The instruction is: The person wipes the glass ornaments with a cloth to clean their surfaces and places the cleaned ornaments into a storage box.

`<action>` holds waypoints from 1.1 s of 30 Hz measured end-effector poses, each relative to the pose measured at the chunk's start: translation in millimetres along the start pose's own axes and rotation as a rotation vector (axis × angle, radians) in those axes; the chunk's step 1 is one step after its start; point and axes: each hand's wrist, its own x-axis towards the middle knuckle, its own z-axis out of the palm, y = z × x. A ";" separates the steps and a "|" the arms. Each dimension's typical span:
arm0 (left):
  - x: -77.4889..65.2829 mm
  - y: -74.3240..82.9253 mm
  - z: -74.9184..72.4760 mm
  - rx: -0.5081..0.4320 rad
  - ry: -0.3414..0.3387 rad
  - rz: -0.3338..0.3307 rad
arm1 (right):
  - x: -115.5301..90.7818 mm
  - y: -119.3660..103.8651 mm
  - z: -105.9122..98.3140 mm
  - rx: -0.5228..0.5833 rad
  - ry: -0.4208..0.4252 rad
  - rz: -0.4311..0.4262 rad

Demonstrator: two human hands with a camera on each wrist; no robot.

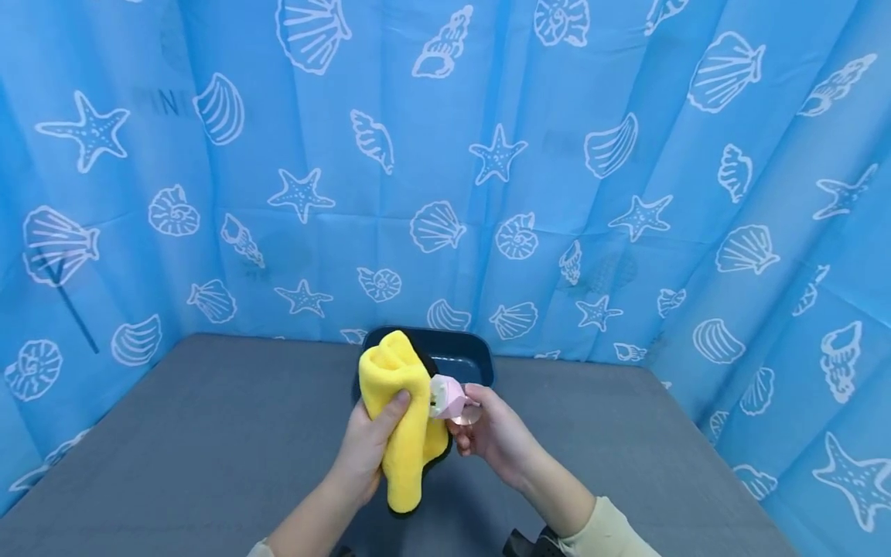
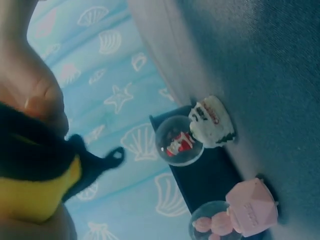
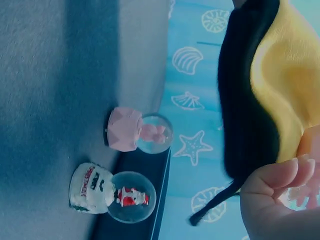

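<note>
My left hand (image 1: pixel 367 442) grips a bunched yellow cloth (image 1: pixel 397 387), thumb across its front; its dark reverse and hanging loop (image 2: pixel 112 159) show in the left wrist view. In my right hand (image 1: pixel 500 437) a snow globe (image 1: pixel 448 396) with a faceted pink base lies sideways. The fingers hold it by the clear ball, and its base points left, right at the cloth. Two more snow globes stand upright on the table in the wrist views: a white-based one with a Santa figure (image 3: pixel 132 197) and a pink-based one (image 3: pixel 125 129). Cloth and hands hide both in the head view.
A dark blue tray (image 1: pixel 480 352) sits behind the hands, close to the curtain, partly covered by the cloth. The grey tabletop (image 1: pixel 230 433) spreads to both sides. A blue curtain (image 1: pixel 445 155) with white shells and starfish hangs around the table's back and sides.
</note>
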 end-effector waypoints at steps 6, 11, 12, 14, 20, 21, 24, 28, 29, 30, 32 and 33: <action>-1.4 -3.0 5.3 0.046 -0.026 0.007 | -0.1 0.2 7.4 -0.017 -0.024 -0.015; 0.2 -5.3 3.1 0.049 -0.004 0.024 | -0.6 1.1 8.9 0.004 0.003 -0.004; 0.5 -5.6 2.4 0.047 -0.007 0.024 | -0.6 1.3 8.9 0.007 0.009 -0.001; 0.7 -6.0 0.8 0.047 -0.011 0.019 | -0.9 1.4 8.9 0.014 0.013 0.005; 0.2 -4.0 -3.7 0.053 -0.012 -0.016 | -0.1 2.2 9.7 0.020 0.033 0.011; 0.4 -3.2 -4.5 0.050 -0.006 -0.020 | 0.3 2.7 10.2 0.004 0.055 -0.002; 1.6 -0.1 -7.0 0.043 0.029 -0.028 | 1.8 4.0 11.1 -0.078 0.148 -0.054; 1.7 2.8 -7.5 0.029 0.061 -0.025 | 4.2 5.0 12.7 -0.156 0.234 -0.085; 1.5 2.9 -6.8 0.028 0.059 -0.024 | 4.6 5.3 13.4 -0.156 0.236 -0.083; 1.1 2.6 -5.7 0.027 0.056 -0.026 | 4.9 5.4 14.3 -0.153 0.231 -0.080; 0.6 0.9 -2.9 0.026 0.045 -0.031 | 5.1 5.8 16.5 -0.143 0.209 -0.074; 0.5 -0.1 -1.3 0.030 0.039 -0.034 | 5.1 5.9 17.7 -0.138 0.199 -0.071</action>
